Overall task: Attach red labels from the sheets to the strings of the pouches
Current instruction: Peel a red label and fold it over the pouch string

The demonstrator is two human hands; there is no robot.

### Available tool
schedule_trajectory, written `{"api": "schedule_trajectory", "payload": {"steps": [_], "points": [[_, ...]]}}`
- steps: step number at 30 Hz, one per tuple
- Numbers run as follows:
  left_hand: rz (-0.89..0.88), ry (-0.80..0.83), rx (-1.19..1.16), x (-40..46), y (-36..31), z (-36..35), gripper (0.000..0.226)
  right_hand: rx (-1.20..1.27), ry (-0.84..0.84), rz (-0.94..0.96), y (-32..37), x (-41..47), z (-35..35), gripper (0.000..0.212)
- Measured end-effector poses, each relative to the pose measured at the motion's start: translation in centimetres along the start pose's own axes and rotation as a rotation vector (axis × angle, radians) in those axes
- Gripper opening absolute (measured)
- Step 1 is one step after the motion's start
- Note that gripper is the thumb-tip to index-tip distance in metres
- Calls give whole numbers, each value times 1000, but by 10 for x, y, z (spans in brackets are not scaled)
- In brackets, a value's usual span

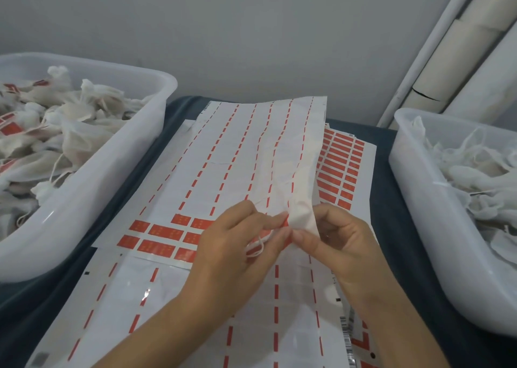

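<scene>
— Hands first: what are they doing?

— Left hand (235,241) has its fingers curled round a loop of white string (256,248), pinching it with a red label (284,223) at the fingertips. Right hand (333,236) pinches the neck of a white pouch (291,188), which trails away toward twelve o'clock over the sheets.

— So which step is this?

— My guess is the label is being folded round the string right now. Whether it is fully stuck I cannot tell; the fingers hide the join.

— And next?

— Probably a firm press of the two sticky halves together, string trapped between, then the pouch goes off to the left tub (156,107) at ten o'clock, where labelled ones lie. The right tub (405,155) at three o'clock holds plain ones.

— Materials?

— Pouch is thin, soft, wrinkled mesh-like fabric, limp. String is a slim cord. Top sheet (223,155) is glossy backing, mostly stripped, with dashed red slivers and a few small red rectangles left at its near end. Both tubs are translucent plastic, sitting on a dark-covered desk (126,169).
</scene>
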State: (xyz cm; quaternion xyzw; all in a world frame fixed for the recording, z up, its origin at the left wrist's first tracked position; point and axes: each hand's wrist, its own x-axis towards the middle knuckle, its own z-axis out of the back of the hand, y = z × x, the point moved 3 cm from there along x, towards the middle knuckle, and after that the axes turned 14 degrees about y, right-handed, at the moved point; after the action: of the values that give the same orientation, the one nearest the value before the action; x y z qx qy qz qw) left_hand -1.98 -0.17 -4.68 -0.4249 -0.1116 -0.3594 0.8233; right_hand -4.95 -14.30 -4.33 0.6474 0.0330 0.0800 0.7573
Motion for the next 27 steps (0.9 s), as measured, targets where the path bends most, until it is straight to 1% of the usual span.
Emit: {"api": "schedule_trajectory", "payload": {"steps": [5, 8, 13, 16, 19, 21, 24, 25, 27], "points": [[-9, -34, -66, 1, -2, 4, 35, -3, 18, 20, 0, 0, 0, 27], [-21, -33, -39, 2, -2, 4, 36, -2, 20, 29, 1, 0, 1, 27], [-62, -25, 205, -1, -3, 2, 33, -43, -21, 8, -2, 0, 0, 31], [-116, -39, 352, -2, -4, 0, 27, -68, -24, 1, -4, 0, -2, 30], [-134, -51, 407, -2, -3, 0, 27, -99, -23, 6, -4, 0, -1, 32], [-113, -46, 379, -2, 0, 0, 30, -107, -18, 9, -4, 0, 0, 32], [-14, -29, 187, 0, 3, 0, 31, -99, -5, 19, -2, 0, 2, 31], [28, -31, 104, 0, 4, 1, 28, -86, 0, 18, -1, 0, 3, 30], [111, -58, -38, 1, 6, 2, 13, -59, 6, -4, 0, 0, 4, 32]]}}
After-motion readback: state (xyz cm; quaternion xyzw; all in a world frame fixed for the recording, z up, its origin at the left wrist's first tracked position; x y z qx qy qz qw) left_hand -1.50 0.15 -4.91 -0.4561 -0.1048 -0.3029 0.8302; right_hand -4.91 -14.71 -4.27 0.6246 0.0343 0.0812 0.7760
